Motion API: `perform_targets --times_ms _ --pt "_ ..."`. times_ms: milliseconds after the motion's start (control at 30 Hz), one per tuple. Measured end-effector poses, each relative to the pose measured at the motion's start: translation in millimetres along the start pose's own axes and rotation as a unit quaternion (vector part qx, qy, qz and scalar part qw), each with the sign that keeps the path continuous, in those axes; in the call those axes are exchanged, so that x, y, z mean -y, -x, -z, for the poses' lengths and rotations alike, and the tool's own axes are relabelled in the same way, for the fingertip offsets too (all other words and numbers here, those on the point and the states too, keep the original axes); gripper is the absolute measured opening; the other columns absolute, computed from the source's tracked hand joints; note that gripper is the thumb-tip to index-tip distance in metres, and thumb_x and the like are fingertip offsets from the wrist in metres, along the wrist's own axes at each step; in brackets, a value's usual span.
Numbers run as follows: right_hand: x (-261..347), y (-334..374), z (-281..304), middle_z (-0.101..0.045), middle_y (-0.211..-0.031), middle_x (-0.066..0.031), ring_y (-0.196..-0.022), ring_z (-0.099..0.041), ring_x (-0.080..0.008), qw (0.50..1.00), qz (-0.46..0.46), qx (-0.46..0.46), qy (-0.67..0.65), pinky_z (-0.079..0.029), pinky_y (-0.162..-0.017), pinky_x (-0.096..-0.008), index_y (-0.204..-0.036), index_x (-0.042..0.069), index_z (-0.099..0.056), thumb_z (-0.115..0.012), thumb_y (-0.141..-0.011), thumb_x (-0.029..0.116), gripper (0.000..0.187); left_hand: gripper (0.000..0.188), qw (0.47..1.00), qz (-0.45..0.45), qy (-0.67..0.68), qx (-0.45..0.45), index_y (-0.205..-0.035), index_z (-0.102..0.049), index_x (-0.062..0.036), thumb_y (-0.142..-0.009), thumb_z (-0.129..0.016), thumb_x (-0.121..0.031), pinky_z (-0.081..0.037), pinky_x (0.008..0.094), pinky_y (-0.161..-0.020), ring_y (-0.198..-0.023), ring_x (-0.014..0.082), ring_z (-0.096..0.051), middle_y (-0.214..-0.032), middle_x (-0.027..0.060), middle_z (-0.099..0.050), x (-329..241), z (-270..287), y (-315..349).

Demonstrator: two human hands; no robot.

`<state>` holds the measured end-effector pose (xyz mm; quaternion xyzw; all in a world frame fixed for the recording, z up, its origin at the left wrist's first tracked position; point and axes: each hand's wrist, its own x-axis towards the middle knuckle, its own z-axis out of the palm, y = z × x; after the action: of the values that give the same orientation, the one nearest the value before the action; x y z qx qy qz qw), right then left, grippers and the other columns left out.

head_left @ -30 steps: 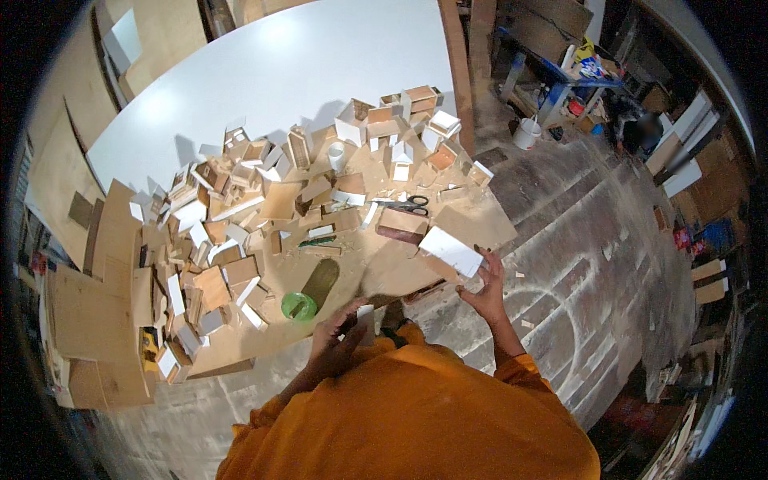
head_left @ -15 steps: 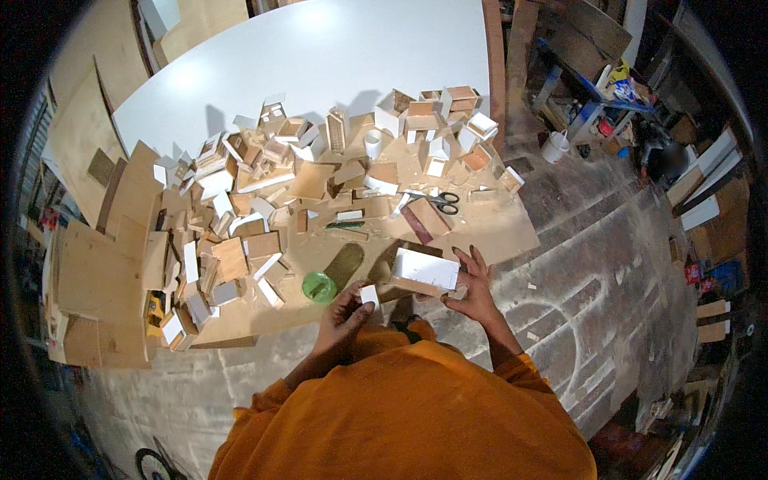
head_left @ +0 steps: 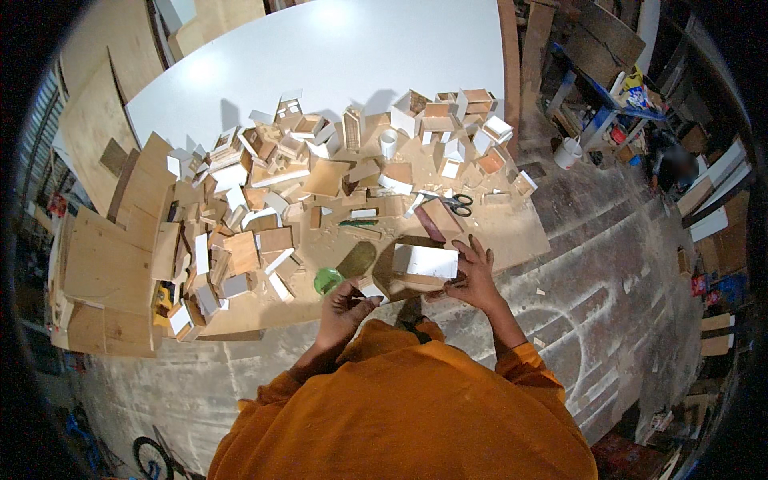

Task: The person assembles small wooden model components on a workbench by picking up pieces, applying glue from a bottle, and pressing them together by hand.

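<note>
Near the front edge of the worktable, my right hand (head_left: pixel 475 282) grips the end of a wooden box with a white top (head_left: pixel 426 262). Its thumb and fingers close on the box's right side. To the left, my left hand (head_left: pixel 346 312) pinches a small wooden piece with a white face (head_left: pixel 373 289) between thumb and fingers. A small gap separates the piece from the box. A green transparent container (head_left: pixel 326 281) stands just beyond my left hand. Black-handled scissors (head_left: pixel 459 206) lie farther off, beside a wooden block with a dark red strip (head_left: pixel 438 220).
Small wooden houses and offcuts (head_left: pixel 242 254) crowd the left and back of the brown board (head_left: pixel 512 228). A white cup (head_left: pixel 388 144) stands among them. Behind lies a large white tabletop (head_left: pixel 336 56). An upright wooden box (head_left: pixel 108 264) borders the left; a bucket (head_left: pixel 568 152) stands on the floor.
The small piece in my left hand has tilted and now shows its wooden side, nearer the box. The box stays in my right hand. The whole view has shifted slightly.
</note>
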<state>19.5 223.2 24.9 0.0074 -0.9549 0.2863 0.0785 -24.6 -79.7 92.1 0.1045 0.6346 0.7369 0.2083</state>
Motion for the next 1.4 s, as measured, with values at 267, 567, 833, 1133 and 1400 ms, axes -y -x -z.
perform_targets --times_ms 267,567,833,1133,1400 --pt "-4.6 -19.5 -7.3 -0.036 -0.144 -0.0067 -0.139 -0.015 -0.0405 0.999 -0.020 0.039 -0.016 -0.002 -0.104 -0.0683 -0.111 0.015 -0.063 -0.073 -0.055 0.029 0.058 0.026 0.999 -0.017 0.027 0.007 -0.109 -0.058 0.0002 -0.084 -0.063 0.003 -0.050 0.0281 -0.080 -0.087 0.0124 -0.060 -0.097 0.0051 -0.064 4.8 1.0 -2.3" --pt "-10.2 -15.2 -7.4 -0.038 -0.143 -0.0052 -0.138 -0.019 -0.0378 0.999 -0.023 0.016 -0.029 -0.005 -0.109 -0.0609 -0.121 0.017 -0.060 -0.078 -0.058 0.030 0.067 0.029 0.999 -0.012 0.039 0.000 -0.107 -0.060 -0.0009 -0.080 -0.065 0.006 -0.051 0.0294 -0.081 -0.089 0.0151 -0.062 -0.098 0.0048 -0.065 1.5 -5.0 -7.1" --pt "-10.9 -13.4 -5.6 -0.040 -0.141 -0.0042 -0.137 -0.022 -0.0377 0.999 -0.017 0.008 -0.029 -0.008 -0.110 -0.0581 -0.122 0.020 -0.059 -0.081 -0.059 0.029 0.068 0.027 0.999 -0.016 0.035 -0.002 -0.105 -0.061 -0.0013 -0.080 -0.066 0.004 -0.050 0.0263 -0.078 -0.087 0.0124 -0.060 -0.097 0.0045 -0.064 7.8 -7.4 -8.7" --pt "-19.2 -11.9 -11.3 -0.041 -0.141 -0.0050 -0.137 -0.023 -0.0373 0.999 -0.001 -0.013 -0.042 -0.009 -0.109 -0.0597 -0.119 0.018 -0.061 -0.080 -0.057 0.034 0.067 0.027 0.970 -0.150 -0.191 0.009 -0.100 -0.063 0.0020 -0.077 -0.071 -0.009 -0.048 0.0277 -0.068 -0.075 0.0131 -0.059 -0.081 0.0109 -0.063 -8.7 -30.9 -72.5" --pt "-14.9 -10.8 -8.2 -0.042 -0.141 -0.0036 -0.137 -0.024 -0.0370 0.999 0.002 -0.018 -0.043 -0.009 -0.109 -0.0593 -0.119 0.020 -0.061 -0.079 -0.058 0.035 0.065 0.039 0.934 -0.135 -0.327 0.037 -0.105 -0.062 0.0030 -0.074 -0.077 -0.014 -0.050 0.0296 -0.074 -0.080 0.0135 -0.061 -0.091 0.0132 -0.066 -9.7 -46.5 -94.9"
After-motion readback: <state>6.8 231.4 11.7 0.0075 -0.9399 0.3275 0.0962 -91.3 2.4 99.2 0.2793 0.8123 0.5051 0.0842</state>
